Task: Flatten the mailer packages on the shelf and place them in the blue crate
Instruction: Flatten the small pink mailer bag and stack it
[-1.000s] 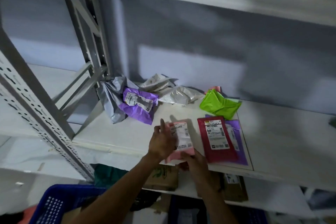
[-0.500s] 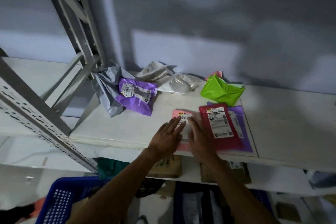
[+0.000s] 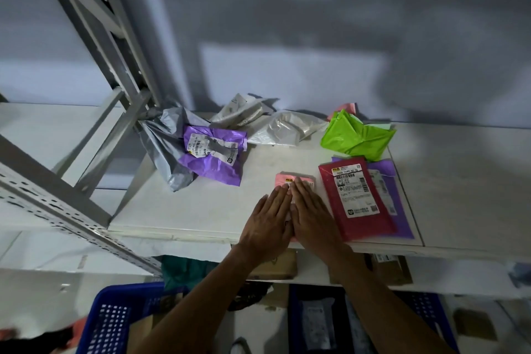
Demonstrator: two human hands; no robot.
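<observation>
- A person's view looks down at a white shelf in a grey metal rack, with both bare forearms reaching in from below.
- The left hand and right hand lie palm down, side by side and touching, fingers straight, pressing flat on a pink mailer near the shelf's front edge.
- Only the far end of the pink mailer shows beyond the fingertips; the rest is covered by the hands.
- Just right of the hands, a red mailer with a white shipping label lies flat on top of a flat purple mailer.
- Behind those sits a puffy bright green mailer.
- Towards the back left lies a crumpled pile: a grey mailer, a wrinkled purple mailer with a label, and two whitish mailers.
- Below the shelf, at the lower left, stands the blue crate, well apart from the hands.
- Brown cardboard boxes sit on the lower shelf level.
</observation>
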